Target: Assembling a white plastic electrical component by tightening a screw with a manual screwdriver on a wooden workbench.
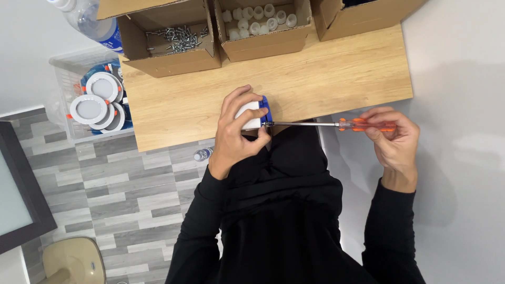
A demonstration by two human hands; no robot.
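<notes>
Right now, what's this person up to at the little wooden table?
A person in black sleeves grips a small white and blue part in the left hand at the wooden table's near edge. The right hand holds an orange-handled screwdriver, its tip against the part. Behind stand cardboard boxes, one of screws, one of small white pieces.

Table (326, 79): light wood | floor (121, 189) left of table: grey plank | wall (463, 105) right of table: white

plain black long-sleeved top, loose and creased at the front, sleeves down to both wrists, hands bare, no rings.
</notes>
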